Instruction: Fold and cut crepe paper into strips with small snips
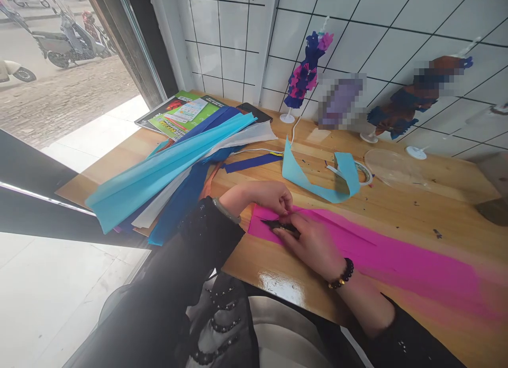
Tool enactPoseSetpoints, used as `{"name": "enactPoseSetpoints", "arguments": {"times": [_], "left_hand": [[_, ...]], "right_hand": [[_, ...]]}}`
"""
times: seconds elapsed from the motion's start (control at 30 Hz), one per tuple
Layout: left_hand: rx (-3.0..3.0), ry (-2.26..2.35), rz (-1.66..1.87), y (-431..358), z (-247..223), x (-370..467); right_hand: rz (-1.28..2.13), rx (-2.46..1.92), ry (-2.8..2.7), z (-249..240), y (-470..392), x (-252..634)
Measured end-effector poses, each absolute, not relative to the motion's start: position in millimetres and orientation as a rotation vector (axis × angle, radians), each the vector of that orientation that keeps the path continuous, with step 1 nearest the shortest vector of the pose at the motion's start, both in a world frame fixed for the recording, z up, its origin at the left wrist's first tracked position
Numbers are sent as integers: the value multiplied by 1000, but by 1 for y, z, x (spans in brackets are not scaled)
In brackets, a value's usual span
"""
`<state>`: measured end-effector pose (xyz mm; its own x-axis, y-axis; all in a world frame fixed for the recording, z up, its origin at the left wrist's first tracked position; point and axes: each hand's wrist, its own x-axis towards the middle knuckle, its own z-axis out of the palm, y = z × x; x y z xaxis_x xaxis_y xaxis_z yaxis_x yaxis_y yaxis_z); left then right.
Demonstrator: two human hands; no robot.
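A long strip of bright pink crepe paper (416,257) lies across the table in front of me. In my right hand (317,246) is a pair of small black scissors (272,223), their pointed tips aimed left over the paper's left end. My left hand (273,197) is closed, thumb and fingers pinched together at the paper's far edge, right beside the right hand's fingertips. The exact pinch point is partly hidden by the fingers. A crease or cut line runs along the paper to the right of my hands.
Folded blue, white and navy crepe paper (170,172) is piled on the left over booklets (182,114). Beyond my hands lie a curled light-blue strip (309,185), a tape roll (363,173) and a navy strip (252,162). Paper decorations on stands (304,74) line the tiled wall.
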<state>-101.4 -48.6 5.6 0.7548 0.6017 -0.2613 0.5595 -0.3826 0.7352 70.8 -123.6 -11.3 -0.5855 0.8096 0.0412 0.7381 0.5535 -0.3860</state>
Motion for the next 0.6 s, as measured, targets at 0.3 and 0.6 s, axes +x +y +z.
{"name": "enactPoseSetpoints", "arguments": {"times": [0.3,0.6], "left_hand": [[2076,865,66,-48,5,-103],[2082,867,58,-48,6,-102]], "right_hand": [[404,-1312,-2579,-10,-127,64],[347,-1291,-2559,-14,-127,65]]}}
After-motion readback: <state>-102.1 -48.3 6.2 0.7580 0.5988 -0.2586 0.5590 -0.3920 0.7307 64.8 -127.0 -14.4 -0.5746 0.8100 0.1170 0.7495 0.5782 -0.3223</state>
